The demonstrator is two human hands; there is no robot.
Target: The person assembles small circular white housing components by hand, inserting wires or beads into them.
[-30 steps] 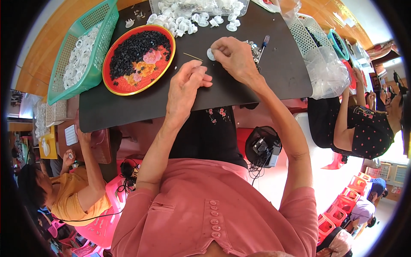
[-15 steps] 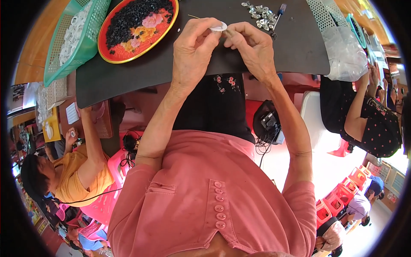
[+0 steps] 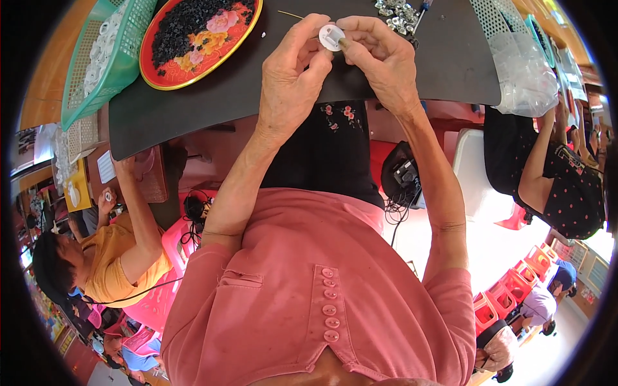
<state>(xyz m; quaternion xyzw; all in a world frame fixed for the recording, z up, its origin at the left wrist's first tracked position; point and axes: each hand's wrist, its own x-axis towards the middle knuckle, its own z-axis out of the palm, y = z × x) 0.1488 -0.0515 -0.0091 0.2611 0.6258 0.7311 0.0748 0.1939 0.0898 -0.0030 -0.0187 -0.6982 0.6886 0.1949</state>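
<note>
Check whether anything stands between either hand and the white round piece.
Nothing visible does: the left hand and the right hand both have their fingers at the edge of the white round piece. The thin stick lies off to its left, not between them.

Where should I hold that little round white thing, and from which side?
Probably by the outer rim of the white disc, pinching from its left and right. It's round, with a squarish shape on the face turned up toward the camera, so an edge grip leaves that uncovered. The left hand and right hand flank it.
</note>
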